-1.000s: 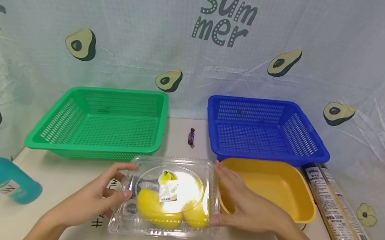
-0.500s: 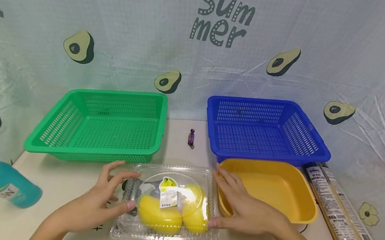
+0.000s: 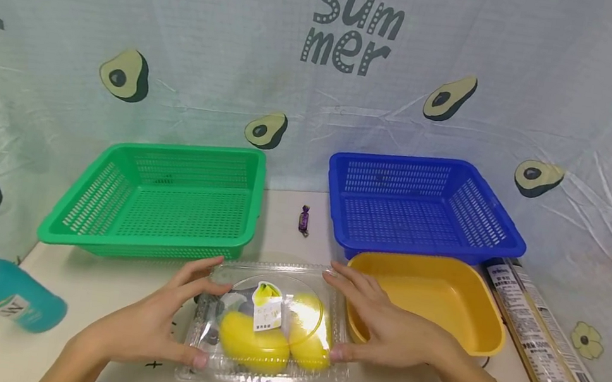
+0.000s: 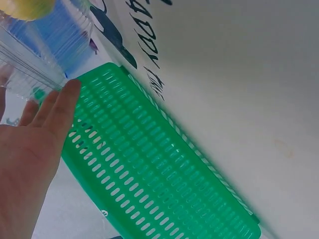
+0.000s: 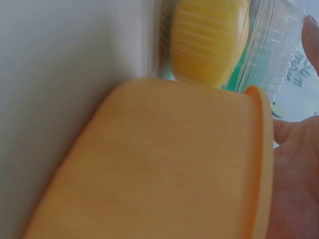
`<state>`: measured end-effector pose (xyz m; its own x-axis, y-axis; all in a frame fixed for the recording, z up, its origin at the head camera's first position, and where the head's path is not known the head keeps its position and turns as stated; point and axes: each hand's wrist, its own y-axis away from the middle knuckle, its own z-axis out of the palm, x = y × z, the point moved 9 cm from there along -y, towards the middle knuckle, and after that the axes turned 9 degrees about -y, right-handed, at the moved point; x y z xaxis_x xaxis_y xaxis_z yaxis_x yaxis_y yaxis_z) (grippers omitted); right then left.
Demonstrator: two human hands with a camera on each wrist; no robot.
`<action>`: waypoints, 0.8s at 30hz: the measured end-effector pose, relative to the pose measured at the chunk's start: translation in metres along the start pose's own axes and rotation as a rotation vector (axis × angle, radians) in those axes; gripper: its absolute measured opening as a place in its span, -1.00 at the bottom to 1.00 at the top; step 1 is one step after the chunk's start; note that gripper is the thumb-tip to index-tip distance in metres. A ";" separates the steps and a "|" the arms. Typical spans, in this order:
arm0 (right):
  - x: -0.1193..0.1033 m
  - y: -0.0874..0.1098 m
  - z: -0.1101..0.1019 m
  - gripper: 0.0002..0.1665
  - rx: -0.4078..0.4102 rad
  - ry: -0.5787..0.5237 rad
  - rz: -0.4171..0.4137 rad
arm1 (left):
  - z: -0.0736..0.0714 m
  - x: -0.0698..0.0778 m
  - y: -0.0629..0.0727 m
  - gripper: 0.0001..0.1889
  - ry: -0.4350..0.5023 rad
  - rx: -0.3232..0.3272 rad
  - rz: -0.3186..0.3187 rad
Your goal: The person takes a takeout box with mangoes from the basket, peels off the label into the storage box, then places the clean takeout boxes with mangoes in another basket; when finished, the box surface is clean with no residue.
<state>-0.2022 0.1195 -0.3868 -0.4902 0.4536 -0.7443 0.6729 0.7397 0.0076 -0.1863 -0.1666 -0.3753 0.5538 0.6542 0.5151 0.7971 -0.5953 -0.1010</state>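
Note:
A clear plastic clamshell box (image 3: 260,378) with a lid lies in front of me on the table in the head view. Two yellow fruits (image 3: 254,343) and a darker item (image 3: 238,300), hard to make out, show through it. On the lid is a white label (image 3: 267,314) with a yellow fruit picture. My left hand (image 3: 149,318) holds the box's left side, thumb near the front corner and fingers at the back. My right hand (image 3: 384,322) holds the right side the same way. Its fingers pass beside the orange-yellow basin, which blocks much of the right wrist view.
A green basket (image 3: 184,246) stands back left and a blue basket (image 3: 425,247) back right. The yellow basin (image 3: 430,302) sits close by my right hand. Between the baskets lies a purple-wrapped candy (image 3: 304,221). A blue bottle (image 3: 12,292) is at left, long packages (image 3: 545,348) at right.
The box has come down slightly and lies flatter. My left fingers spread off its edge, then came back onto its left side. The right fingers have shifted a little inward over the back corner.

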 end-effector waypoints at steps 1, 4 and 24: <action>-0.001 -0.001 0.000 0.19 -0.004 0.007 -0.008 | 0.000 0.000 0.000 -0.11 0.007 -0.003 -0.003; -0.006 -0.006 -0.002 0.11 -0.002 0.038 -0.040 | 0.000 -0.001 0.000 -0.14 0.014 -0.002 -0.015; -0.063 -0.054 0.006 -0.53 0.057 0.227 -0.390 | -0.003 -0.004 -0.004 -0.22 0.015 0.043 -0.026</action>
<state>-0.2044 0.0478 -0.3439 -0.8179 0.2483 -0.5191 0.4399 0.8514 -0.2858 -0.1924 -0.1684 -0.3746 0.5293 0.6622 0.5304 0.8211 -0.5572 -0.1237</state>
